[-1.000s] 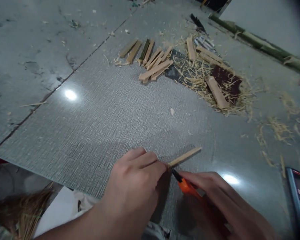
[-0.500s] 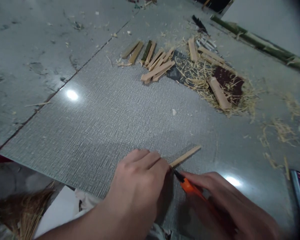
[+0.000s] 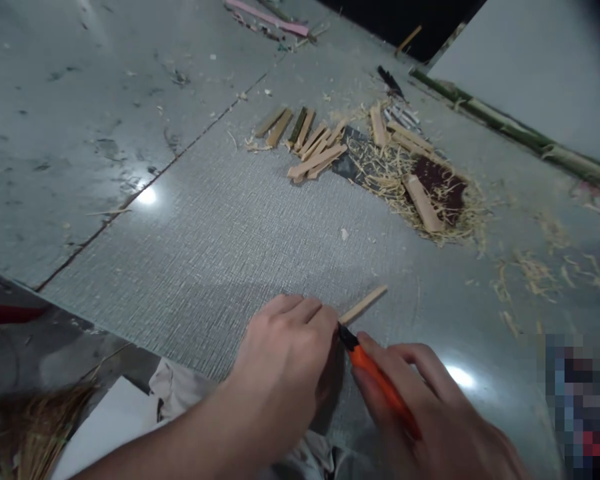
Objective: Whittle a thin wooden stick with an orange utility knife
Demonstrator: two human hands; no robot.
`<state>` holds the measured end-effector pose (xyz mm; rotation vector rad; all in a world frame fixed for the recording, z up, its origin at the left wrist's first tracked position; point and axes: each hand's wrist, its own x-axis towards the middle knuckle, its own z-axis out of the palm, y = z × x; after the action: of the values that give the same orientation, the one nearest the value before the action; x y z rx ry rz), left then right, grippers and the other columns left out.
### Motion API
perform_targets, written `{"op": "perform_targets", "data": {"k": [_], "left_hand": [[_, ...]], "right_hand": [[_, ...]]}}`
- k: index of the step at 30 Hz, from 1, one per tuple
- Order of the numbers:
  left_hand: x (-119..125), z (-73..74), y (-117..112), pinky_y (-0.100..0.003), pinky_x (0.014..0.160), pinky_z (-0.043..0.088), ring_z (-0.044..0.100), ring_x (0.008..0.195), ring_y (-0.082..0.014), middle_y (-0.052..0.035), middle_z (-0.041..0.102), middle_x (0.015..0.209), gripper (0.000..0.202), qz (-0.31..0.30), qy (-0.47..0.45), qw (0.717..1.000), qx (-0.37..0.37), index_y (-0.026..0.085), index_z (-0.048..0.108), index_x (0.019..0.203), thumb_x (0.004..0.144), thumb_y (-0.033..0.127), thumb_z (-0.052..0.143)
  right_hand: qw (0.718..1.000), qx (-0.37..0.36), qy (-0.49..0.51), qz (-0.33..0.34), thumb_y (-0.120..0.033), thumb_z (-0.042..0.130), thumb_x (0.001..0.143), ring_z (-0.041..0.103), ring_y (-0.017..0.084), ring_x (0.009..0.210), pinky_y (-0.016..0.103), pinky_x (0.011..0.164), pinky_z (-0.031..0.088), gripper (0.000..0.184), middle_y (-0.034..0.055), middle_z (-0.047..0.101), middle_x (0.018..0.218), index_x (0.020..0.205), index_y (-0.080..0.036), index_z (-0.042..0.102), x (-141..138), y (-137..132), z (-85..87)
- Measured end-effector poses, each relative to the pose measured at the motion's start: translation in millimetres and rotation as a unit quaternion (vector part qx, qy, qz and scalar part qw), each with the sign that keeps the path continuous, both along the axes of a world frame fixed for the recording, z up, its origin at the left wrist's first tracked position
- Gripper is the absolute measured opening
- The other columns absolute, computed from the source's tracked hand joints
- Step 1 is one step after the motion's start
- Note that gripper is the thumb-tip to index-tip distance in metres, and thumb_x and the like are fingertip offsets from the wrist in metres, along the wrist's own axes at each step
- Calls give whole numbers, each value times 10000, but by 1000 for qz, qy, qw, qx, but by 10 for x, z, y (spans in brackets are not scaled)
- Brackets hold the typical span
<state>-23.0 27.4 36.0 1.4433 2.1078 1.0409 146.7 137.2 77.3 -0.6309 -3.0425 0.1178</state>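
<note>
My left hand (image 3: 285, 353) is closed with the knuckles up near the table's front edge. It grips one end of a thin bamboo strip (image 3: 364, 305), whose free end points away to the upper right; the gripped end is hidden under the fingers. In my right hand (image 3: 425, 407) is an orange utility knife (image 3: 383, 387) with a black tip. That tip meets the strip right beside my left fingers. How deep the blade goes, I cannot see.
Several bamboo pieces (image 3: 315, 160) lie in a group farther back. Beside them, shavings (image 3: 395, 177) cover a dark patch, with a wider slat (image 3: 424, 203) on top. A green bamboo pole (image 3: 505, 127) lies at the back right. A blurred patch (image 3: 580, 407) hides something at the right.
My view has shifted, showing more of the far table. The knife and right hand have moved slightly left, closer to my left fingers. Both hands keep their hold.
</note>
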Motion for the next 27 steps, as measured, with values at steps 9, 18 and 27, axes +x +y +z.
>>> {"op": "perform_targets", "data": {"k": [9, 18, 27], "left_hand": [[75, -101, 43, -363, 699, 455, 619, 777, -220, -14, 707, 822, 205, 52, 38, 997, 37, 209, 641, 831, 931, 37, 594], [87, -46, 20, -382, 707, 493, 643, 806, -229, -30, 702, 867, 148, 76, 43, 996, 31, 192, 666, 891, 987, 101, 600], [84, -72, 8, -395, 715, 512, 653, 808, -235, -34, 728, 887, 198, 70, 54, 996, 23, 190, 710, 955, 1006, 63, 567]], "right_hand": [[994, 10, 56, -89, -553, 510, 1081, 796, 229, 894, 287, 570, 612, 382, 80, 729, 1137, 1285, -282, 686, 134, 463, 15], [982, -174, 35, -62, -466, 566, 1081, 777, 164, 992, 265, 805, 630, 272, 9, 769, 1158, 1312, -367, 670, 0, 298, 115], [975, -222, 20, -14, -404, 546, 1094, 783, 180, 1041, 307, 851, 666, 308, 37, 786, 1195, 1360, -338, 687, -79, 329, 29]]}}
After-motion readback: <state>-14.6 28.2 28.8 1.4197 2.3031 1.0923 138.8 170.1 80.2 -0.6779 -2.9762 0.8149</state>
